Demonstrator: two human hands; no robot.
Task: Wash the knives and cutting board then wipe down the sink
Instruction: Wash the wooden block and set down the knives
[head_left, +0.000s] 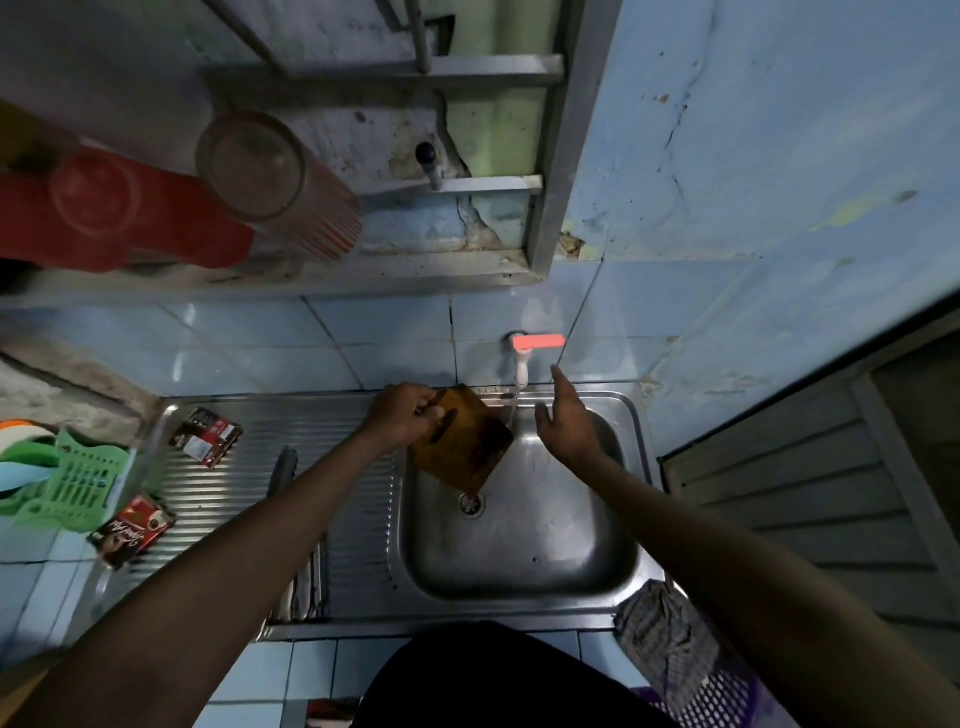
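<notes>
**Board under the tap**

Your left hand grips the cutting board by its handle end, tilted over the sink. Your right hand hangs open below the tap. Wet wood may slip from that one-handed grip.

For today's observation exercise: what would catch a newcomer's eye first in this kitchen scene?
The dark brown wooden cutting board, gripped by the left hand over the steel sink basin. Above it, the bright orange tap handle on the blue tiled wall, with the open right hand raised just below.
</notes>
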